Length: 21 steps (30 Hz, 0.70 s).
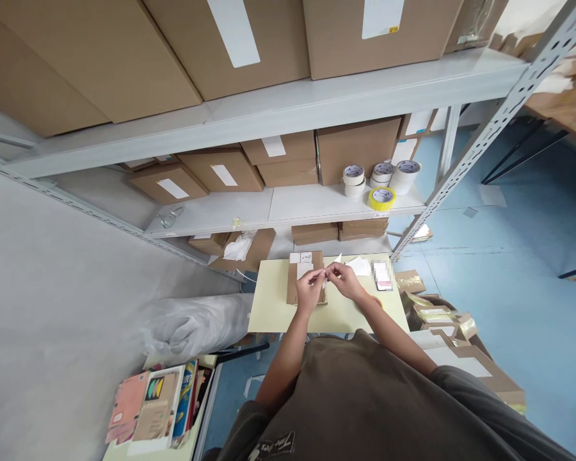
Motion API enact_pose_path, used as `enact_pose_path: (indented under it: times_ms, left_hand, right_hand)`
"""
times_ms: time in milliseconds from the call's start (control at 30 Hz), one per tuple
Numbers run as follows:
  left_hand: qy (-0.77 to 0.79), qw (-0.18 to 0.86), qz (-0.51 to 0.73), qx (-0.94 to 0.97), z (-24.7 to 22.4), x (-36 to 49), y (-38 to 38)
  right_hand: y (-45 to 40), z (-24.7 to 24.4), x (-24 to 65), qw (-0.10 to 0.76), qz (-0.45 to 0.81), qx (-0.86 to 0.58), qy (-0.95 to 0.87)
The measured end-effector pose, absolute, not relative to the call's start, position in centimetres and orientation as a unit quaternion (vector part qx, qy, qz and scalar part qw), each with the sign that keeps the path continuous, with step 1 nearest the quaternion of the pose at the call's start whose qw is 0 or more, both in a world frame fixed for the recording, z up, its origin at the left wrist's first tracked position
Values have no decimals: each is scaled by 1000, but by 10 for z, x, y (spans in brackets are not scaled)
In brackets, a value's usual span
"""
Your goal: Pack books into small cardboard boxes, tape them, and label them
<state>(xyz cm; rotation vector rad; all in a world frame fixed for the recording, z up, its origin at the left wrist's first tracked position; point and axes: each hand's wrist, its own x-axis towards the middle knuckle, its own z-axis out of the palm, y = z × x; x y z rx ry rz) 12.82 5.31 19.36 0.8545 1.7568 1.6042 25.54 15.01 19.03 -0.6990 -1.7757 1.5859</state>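
My left hand (309, 288) and my right hand (344, 280) meet fingertip to fingertip, both pinched closed over a small cardboard box (292, 291). Between them is a thin white piece of paper (338, 258), one corner of which sticks up past the right fingers; the rest is mostly hidden. White labels (304, 269) are on top of the box, one with handwriting. The box lies on a pale yellow table (267, 307). Beneath my right forearm shows part of a yellow tape roll (377, 302).
White papers (360, 266) and a blurred, phone-like object (383, 275) lie at the table's right. Behind, a metal shelf (288, 203) carries cartons and several tape rolls (382, 198). Bubble wrap (196, 323) is at left; flattened cardboard (480, 368) is piled at right.
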Motion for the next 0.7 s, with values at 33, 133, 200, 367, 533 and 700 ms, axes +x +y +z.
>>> enact_pose_path:
  times_ms: [33,133,200,367,533,700]
  left_hand:
    - [662,310,614,300,191,128,55]
    - [655,328,641,230,184,128,62]
    - [646,345,641,230,184,129,64]
    - [640,367,602,304,191,131,66]
    - [652,348,604,298,186,130,68]
    - [646,358,604,299,178,123,71]
  right_hand:
    - [151,191,257,323,603,-261,-681]
    - [153,193,260,321,617,-247,-674]
    - [155,192,261,324,629,-251,-661]
    - [161,186,262,322,631,-262,-655]
    - [164,177,258,307,677,-281,-607]
    - [163,177,255,297,668,-282,-622]
